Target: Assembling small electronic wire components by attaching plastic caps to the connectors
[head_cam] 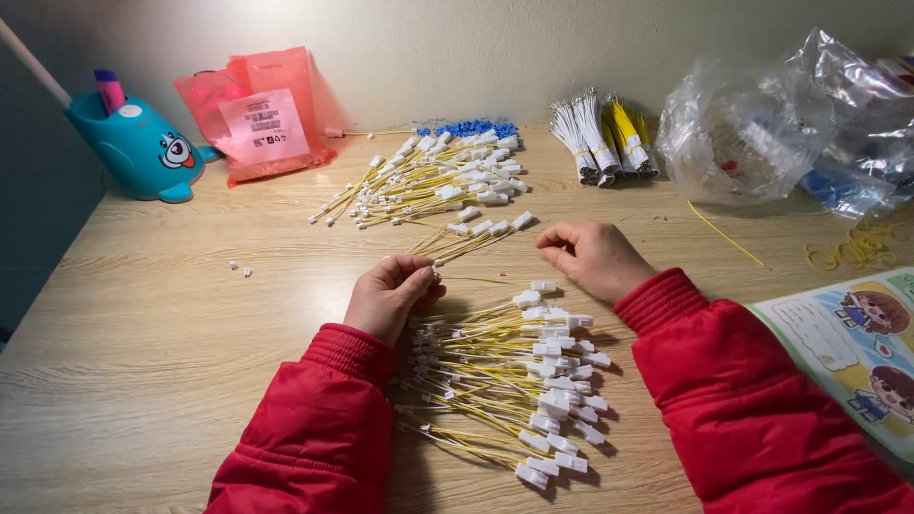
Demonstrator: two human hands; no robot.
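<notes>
Two hands in red ribbed-cuff sleeves over a pale wood-grain counter (143, 362). Left hand (390, 297) — fingers pinched shut on the ends of a few yellow wires with white connectors (476, 240) that fan up and to the right across the counter. Right hand (595, 257) — fingers loosely curled, knuckles down on the counter, grasping nothing visible. Two loose heaps of the same wires: near heap (514, 381) between the sleeves, far heap (433, 181) beyond the hands, too many to count. Blue connectors (471, 128) behind the far heap. Four tied wire bundles (605, 143), white and yellow. One glossy pink plastic bag (262, 109) with a white rectangular label, propped at the wall. One teal whale-shaped holder (138, 148). Crinkled clear plastic bags (781, 114) at right. One cartoon-printed booklet (852, 352).
</notes>
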